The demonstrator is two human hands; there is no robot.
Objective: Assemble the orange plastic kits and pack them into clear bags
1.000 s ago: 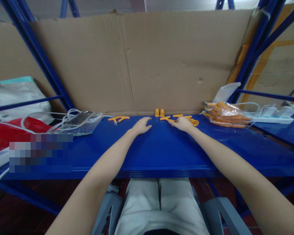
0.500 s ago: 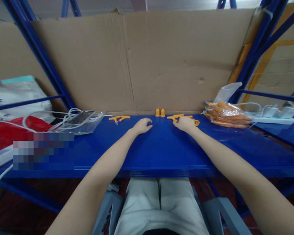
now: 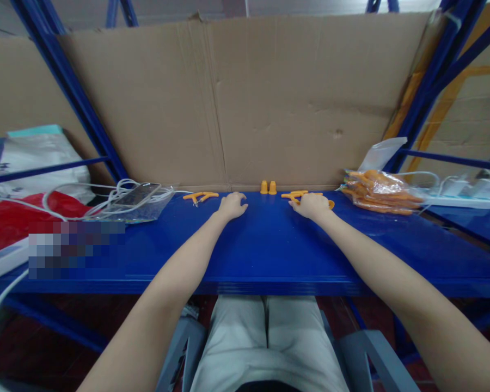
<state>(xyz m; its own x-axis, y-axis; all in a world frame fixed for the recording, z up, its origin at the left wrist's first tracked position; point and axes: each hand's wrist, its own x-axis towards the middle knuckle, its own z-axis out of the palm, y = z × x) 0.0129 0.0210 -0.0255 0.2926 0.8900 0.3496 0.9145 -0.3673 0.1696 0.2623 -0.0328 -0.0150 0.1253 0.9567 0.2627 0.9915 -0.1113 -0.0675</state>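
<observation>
My left hand (image 3: 232,207) rests low over the blue tabletop, thumb apart from the curved fingers, with nothing seen in it. Just left of it lies an orange, branched plastic piece (image 3: 206,195) with a small metal bit (image 3: 195,203) by it. My right hand (image 3: 314,206) is over several orange plastic pieces (image 3: 293,195), touching or covering part of them. A round orange end (image 3: 331,204) shows at its right side. Its fingertips are hidden, so a grip cannot be made out. Between the hands, farther back, two orange thimble-shaped caps (image 3: 264,187) stand upright.
Cardboard (image 3: 277,103) walls the back of the blue table (image 3: 265,250). At right are a clear bag of orange pieces (image 3: 381,191) and a white power strip (image 3: 465,201). At left lie white cables (image 3: 122,190), a phone-like object (image 3: 141,194) and a red bag (image 3: 61,207).
My left hand has moved slightly left, nearer the orange branched piece. My right hand has shifted a little over the orange pieces and covers more of the round end. The view has moved slightly.
</observation>
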